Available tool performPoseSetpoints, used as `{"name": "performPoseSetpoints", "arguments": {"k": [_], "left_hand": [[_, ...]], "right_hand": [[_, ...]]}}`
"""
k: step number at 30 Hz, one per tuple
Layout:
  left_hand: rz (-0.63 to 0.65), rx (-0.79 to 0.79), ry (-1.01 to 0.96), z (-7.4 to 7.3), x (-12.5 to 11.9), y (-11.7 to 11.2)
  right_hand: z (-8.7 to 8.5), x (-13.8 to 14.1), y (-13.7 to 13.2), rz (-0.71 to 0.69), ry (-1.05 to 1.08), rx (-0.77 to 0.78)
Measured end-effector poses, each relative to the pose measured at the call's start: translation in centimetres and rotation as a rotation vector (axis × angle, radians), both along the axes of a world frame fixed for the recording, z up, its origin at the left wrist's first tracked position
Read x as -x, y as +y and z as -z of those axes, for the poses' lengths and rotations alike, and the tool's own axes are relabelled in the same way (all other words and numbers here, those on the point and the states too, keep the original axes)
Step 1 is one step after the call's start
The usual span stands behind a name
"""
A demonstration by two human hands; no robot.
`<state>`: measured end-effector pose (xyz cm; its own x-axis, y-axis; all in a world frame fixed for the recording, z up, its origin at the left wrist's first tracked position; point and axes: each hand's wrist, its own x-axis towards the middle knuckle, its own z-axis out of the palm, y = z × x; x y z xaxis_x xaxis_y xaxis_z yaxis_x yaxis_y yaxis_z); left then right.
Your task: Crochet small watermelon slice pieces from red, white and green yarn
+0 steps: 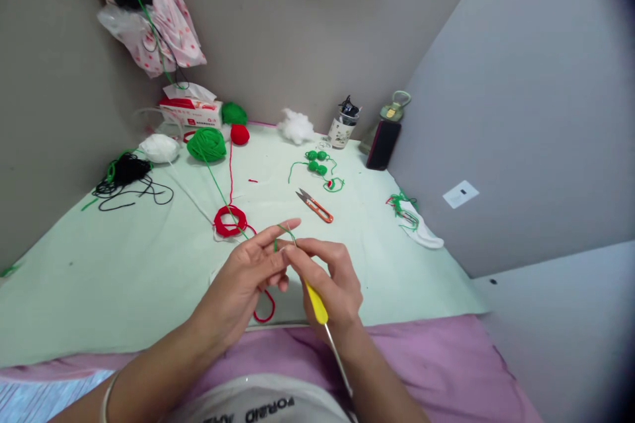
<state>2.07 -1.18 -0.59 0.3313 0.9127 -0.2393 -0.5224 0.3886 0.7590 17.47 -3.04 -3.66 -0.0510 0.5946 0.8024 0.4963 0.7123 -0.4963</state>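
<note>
My right hand is closed around a crochet hook with a yellow grip, its metal shaft pointing down toward my lap. My left hand meets it, thumb and fingers pinched together, index finger stretched out. Green yarn runs from a green ball over the left index finger to the hook's tip. Whatever small piece sits between the fingertips is mostly hidden. Just beyond the left hand lies a coil of red yarn; a red strand loops out below the hands.
Orange-handled thread snips lie past my hands, near small green crocheted balls. Behind are white stuffing, a pen cup and a phone leaning on a bottle. Black yarn and a tissue box are at left.
</note>
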Motion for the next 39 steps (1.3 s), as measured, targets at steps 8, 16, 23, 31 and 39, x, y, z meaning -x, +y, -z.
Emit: {"name": "performPoseSetpoints", "arguments": {"k": [8,16,23,31,39], "left_hand": [[0.036,0.017,-0.035,0.4,1.1,0.7],[0.033,-0.070,0.093,0.4,1.0,0.0],[-0.004,-0.119,0.206,0.3,1.2,-0.2],[-0.088,-0.256,0.251,1.4,1.0,-0.5],[0.050,0.050,-0.053,1.0,1.3,0.1]], "right_hand": [[-0.8,0.1,1.3,-0.258,0.556,0.406],[-0.4,0.0,1.2,-0.331,0.702,0.513],[-0.9,-0.4,0.3,-0.263,0.557,0.427],[-0.4,0.3,-0.5,-0.080,0.007,-0.041],[0.1,0.8,-0.3,0.041,-0.022,-0.048]]}}
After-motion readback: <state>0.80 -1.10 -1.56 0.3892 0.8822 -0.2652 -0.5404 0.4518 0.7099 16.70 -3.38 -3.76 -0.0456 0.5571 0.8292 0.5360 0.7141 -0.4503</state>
